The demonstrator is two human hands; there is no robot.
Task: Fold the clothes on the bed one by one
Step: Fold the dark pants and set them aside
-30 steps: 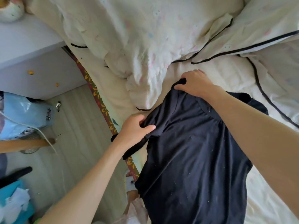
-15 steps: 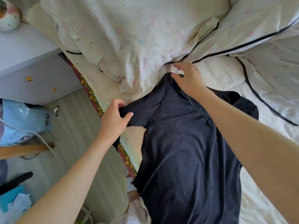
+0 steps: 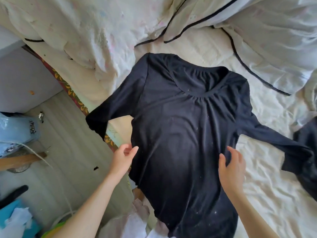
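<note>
A second before, both hands had been up at the shoulders of the black top (image 3: 181,131), the left pinching one sleeve near the bed's edge and the right holding the collar end against the heaped quilt (image 3: 96,31); by this moment both had let go up there and dropped to the waist, and the garment lay spread face up with its sleeves out. That read as the laying-out step being finished, or nearly so, with the actual folding of this piece not yet begun. The left hand (image 3: 123,158) was at the side seam at about 9 o'clock of the body, thumb and fingers closing on the fabric edge in a light pinch. The right hand (image 3: 231,167) rested on the cloth near the other side seam, fingers spread and loosely bent, thumb pressing; whether it gripped a fold could not be told. The top lay on the cream sheet (image 3: 267,186) along the bed's left edge, its long axis running from the neckline at roughly 12 to 1 o'clock down to the hem at 6 o'clock, toward the person. One sleeve trailed off the mattress toward 9 o'clock, the other reached to 3 o'clock, touching another dark garment (image 3: 308,152) at the frame's edge.
</note>
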